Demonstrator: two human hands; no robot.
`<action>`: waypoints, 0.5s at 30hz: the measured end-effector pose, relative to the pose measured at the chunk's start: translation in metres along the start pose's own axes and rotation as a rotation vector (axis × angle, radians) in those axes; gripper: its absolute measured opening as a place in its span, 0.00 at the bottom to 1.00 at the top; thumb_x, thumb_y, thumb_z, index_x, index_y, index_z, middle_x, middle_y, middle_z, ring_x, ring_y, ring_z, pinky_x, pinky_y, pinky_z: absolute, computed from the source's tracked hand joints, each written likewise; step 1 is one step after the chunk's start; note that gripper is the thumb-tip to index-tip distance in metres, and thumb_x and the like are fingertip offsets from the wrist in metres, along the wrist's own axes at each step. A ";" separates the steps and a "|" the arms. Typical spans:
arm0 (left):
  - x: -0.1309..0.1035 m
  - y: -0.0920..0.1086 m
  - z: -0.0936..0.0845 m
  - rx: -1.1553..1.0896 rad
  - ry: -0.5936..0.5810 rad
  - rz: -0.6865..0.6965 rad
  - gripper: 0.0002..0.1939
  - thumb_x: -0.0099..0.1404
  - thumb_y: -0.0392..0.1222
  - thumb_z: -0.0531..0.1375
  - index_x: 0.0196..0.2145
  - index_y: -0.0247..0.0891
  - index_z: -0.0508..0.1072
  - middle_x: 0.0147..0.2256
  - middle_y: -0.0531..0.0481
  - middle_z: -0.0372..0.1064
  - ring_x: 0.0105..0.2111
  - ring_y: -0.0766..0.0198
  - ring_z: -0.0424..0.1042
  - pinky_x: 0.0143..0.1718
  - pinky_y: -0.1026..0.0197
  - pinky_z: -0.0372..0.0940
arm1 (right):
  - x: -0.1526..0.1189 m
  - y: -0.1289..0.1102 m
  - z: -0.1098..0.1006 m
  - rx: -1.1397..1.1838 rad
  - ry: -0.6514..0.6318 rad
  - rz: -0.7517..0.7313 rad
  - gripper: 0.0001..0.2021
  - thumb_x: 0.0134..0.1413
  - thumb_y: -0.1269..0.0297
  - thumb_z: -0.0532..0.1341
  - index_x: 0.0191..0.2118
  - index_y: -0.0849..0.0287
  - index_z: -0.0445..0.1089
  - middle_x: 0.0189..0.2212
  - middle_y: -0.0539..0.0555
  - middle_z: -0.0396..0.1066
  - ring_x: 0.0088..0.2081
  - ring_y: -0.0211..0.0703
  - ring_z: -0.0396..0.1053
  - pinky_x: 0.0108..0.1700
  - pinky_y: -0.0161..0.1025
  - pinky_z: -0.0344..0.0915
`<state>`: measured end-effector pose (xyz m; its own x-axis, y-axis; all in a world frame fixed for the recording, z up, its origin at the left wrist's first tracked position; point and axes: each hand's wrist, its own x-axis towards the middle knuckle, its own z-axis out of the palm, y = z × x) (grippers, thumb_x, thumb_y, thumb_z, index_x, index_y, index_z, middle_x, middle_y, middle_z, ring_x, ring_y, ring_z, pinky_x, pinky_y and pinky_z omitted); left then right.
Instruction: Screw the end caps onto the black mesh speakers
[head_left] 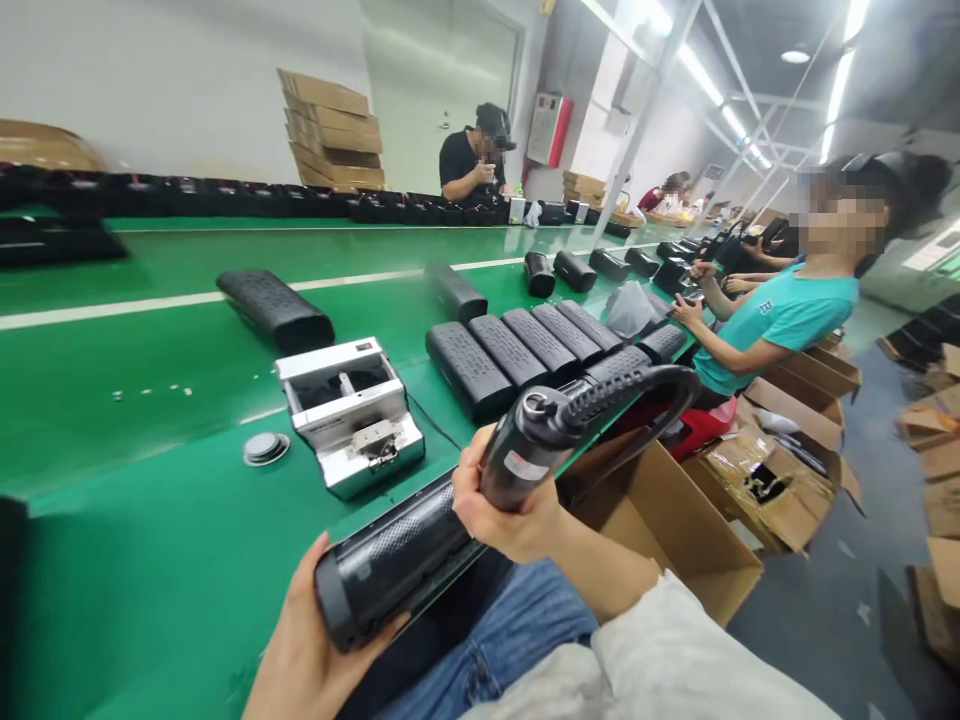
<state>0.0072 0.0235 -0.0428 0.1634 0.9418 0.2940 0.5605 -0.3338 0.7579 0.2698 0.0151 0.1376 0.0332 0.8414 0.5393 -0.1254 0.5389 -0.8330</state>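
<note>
Strip lights (701, 75) glow around one o'clock in a long workroom, and a green tabletop (172, 540) crossed by a pale line stretches away from the wearer. Clock positions are read from the middle of the view. At twelve o'clock, a person in a black shirt (452, 160) sits across the tabletop; at eleven, stacked cardboard boxes (330, 125) rise beside a pale door.

Toward seven o'clock lies the long black case (401, 555), slanting over the near edge. The left hand (304, 640) cups its lower end, thumb on one side and fingers on the other, its grip spread wide around the case. At five o'clock, the right hand (517, 520) has its grip closed around a black handle (525, 450), tilted, with a metal ring on top. A ribbed cable (622, 388) leaves the handle and loops over to the right. Whether the right hand also touches the case cannot be told.

Between eight and nine o'clock stand a silver device (352, 408) and, just beside it, a round disc (265, 448). Black textured cases (529, 345) lie side by side near the centre. An open carton (660, 510) sits at four o'clock, and a co-worker in a teal shirt (787, 310) is just before three.
</note>
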 end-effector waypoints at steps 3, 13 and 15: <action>0.001 0.001 -0.004 -0.031 -0.074 0.003 0.60 0.59 0.69 0.72 0.82 0.66 0.50 0.66 0.46 0.76 0.58 0.28 0.85 0.60 0.20 0.80 | 0.001 -0.005 -0.003 0.008 -0.016 0.015 0.19 0.61 0.55 0.78 0.41 0.54 0.67 0.24 0.45 0.68 0.20 0.32 0.60 0.23 0.34 0.60; 0.000 0.026 -0.014 -0.083 -0.215 0.118 0.69 0.62 0.51 0.82 0.84 0.46 0.42 0.75 0.29 0.62 0.75 0.35 0.69 0.76 0.33 0.67 | 0.057 -0.059 0.004 0.160 0.065 -0.351 0.18 0.65 0.61 0.77 0.58 0.52 0.79 0.22 0.41 0.66 0.17 0.33 0.60 0.18 0.33 0.63; 0.000 0.027 -0.013 -0.109 -0.210 0.143 0.71 0.61 0.51 0.83 0.84 0.46 0.41 0.76 0.28 0.61 0.75 0.34 0.68 0.77 0.32 0.66 | 0.087 -0.042 0.017 0.123 0.217 -0.525 0.16 0.62 0.68 0.75 0.54 0.54 0.80 0.23 0.41 0.66 0.18 0.32 0.62 0.19 0.33 0.62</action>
<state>0.0115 0.0138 -0.0143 0.4058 0.8686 0.2842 0.4304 -0.4560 0.7790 0.2608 0.0647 0.2218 0.3233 0.4583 0.8279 -0.1514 0.8887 -0.4328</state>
